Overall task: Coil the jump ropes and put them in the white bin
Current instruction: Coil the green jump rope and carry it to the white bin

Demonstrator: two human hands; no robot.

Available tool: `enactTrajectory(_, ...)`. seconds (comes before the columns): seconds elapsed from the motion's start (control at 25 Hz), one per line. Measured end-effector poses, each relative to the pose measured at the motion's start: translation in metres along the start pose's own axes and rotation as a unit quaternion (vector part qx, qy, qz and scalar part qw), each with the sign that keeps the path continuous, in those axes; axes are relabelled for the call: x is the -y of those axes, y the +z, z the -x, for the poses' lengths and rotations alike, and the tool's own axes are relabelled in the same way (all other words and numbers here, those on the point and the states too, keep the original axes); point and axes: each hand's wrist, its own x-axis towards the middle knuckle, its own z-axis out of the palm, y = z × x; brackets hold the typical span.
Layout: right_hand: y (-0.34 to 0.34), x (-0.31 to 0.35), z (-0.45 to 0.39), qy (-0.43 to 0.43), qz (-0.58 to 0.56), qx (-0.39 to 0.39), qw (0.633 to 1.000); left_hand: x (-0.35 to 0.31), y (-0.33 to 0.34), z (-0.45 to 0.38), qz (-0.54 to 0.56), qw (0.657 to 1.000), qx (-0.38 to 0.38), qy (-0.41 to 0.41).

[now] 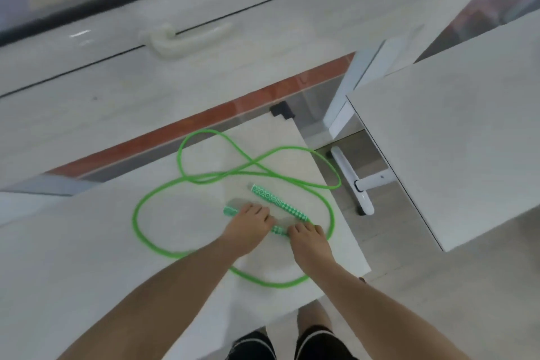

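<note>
Rope (233, 175) looped on table (87, 257); handles (277, 202) inside loop.

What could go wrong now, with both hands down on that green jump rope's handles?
The green rope crosses itself near the table's far edge, so lifting the handles may pull those loops into a tangle. One loop hangs past the table's right edge and could slide off or catch the white leg below. The left hand covers one handle, while the right hand only reaches the second handle's end, so that one may slip.
</note>
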Motion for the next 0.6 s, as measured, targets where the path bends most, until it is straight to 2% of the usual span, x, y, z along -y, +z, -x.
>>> enactTrajectory(0.12, -0.029, -0.002, 0.008, -0.022, -0.082, -0.013, 0.996, 0.005, -0.012, 0.037, 0.097, 0.987, 0.022, -0.125)
enactTrajectory(0.2, -0.064, 0.003, 0.014, -0.037, -0.129, -0.016, 0.991, 0.012, -0.044, 0.072, 0.198, 0.945, 0.01, -0.26)
enactTrajectory(0.32, -0.114, 0.023, 0.017, -0.108, -0.134, -0.049, 0.984, 0.026, -0.085, 0.127, 0.335, 0.835, -0.071, -0.431)
enactTrajectory(0.44, -0.144, 0.053, 0.012, -0.18, -0.131, -0.081, 0.972, 0.035, -0.1, 0.169, 0.425, 0.739, -0.13, -0.507)
enactTrajectory(0.52, -0.158, 0.079, 0.011, -0.22, -0.14, -0.105, 0.96, 0.038, -0.102, 0.192, 0.5, 0.65, -0.183, -0.542)
enactTrajectory(0.6, -0.165, 0.1, 0.01, -0.243, -0.148, -0.125, 0.95, 0.041, -0.102, 0.217, 0.58, 0.54, -0.264, -0.55)
